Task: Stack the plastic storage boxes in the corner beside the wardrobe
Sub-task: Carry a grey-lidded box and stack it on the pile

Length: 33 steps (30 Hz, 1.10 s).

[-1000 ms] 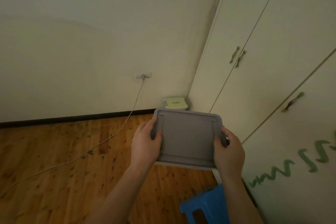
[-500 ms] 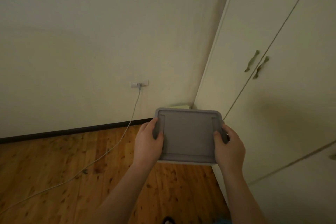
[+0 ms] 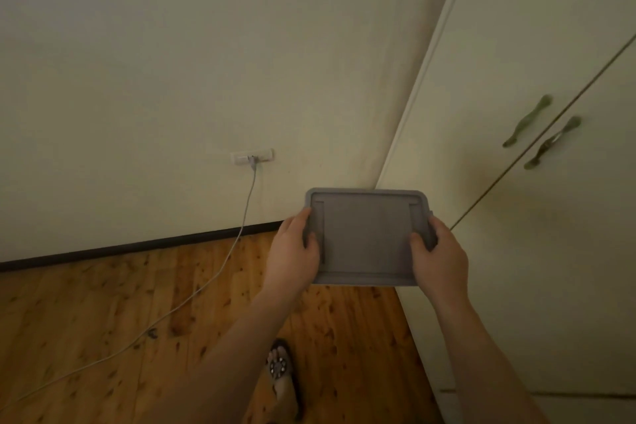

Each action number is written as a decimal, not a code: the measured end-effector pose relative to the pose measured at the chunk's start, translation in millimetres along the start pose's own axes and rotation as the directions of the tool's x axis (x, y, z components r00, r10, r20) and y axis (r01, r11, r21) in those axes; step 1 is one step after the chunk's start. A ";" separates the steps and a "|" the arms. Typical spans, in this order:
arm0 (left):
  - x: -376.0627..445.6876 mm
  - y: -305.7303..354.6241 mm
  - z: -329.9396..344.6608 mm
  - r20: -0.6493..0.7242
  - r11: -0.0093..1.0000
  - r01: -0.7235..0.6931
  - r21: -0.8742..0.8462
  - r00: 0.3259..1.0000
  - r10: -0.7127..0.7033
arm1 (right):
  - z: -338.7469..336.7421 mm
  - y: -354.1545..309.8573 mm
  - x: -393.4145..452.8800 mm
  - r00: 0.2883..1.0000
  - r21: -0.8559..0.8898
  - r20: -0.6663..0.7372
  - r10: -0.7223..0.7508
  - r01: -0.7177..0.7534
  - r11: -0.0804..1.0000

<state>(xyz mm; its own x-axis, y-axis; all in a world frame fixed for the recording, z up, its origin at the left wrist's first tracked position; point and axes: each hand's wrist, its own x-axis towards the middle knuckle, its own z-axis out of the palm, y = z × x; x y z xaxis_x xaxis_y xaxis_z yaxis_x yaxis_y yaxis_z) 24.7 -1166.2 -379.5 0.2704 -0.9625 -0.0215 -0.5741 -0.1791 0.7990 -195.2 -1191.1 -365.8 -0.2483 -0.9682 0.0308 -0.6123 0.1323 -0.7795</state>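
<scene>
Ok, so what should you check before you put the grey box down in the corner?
1. Left hand grips the grey lidded box at its left edge: ok.
2. Right hand grips the right edge: ok.
3. Box held roughly level: ok.
4. Landing spot in the corner beside the wardrobe: cannot tell, the box hides it.
5. White cable from the wall socket lies left of the box's path: ok.
6. Sandalled foot on the wooden floor, away from the cable: ok.
</scene>
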 end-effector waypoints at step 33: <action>333.9 -54.5 162.4 0.182 0.976 0.197 -0.090 0.967 -0.178 | 158.5 77.5 365.7 0.964 -0.131 0.264 0.028 0.006 0.991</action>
<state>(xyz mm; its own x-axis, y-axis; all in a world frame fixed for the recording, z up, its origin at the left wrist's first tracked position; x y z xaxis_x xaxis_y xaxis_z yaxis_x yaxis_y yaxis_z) 20.7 -1511.0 -527.8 0.2232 -0.9359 -0.2727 -0.4374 -0.3461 0.8300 -214.6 -1568.6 -514.1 -0.0587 -0.9857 -0.1577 -0.7067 0.1526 -0.6909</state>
